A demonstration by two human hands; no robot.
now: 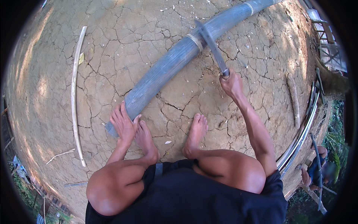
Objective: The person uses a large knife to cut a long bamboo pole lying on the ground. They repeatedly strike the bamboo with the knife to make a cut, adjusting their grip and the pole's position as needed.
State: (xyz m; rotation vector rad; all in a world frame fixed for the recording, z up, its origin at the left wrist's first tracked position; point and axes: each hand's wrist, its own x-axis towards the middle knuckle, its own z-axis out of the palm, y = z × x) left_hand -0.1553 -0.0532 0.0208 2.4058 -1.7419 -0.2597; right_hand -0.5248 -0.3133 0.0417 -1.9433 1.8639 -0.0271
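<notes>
"Where's the bamboo (162,76)?"
"Across the ground (115,63), from beside the left foot (146,143) toward the ground's far right edge. The left hand (123,122) lies on its near end, fingers spread; the right hand (232,84) clenches the knife (213,46), blurred over it."
"What could go wrong?"
"The round bamboo might roll under so light a hold, and the knife could glance toward a shin."
</notes>
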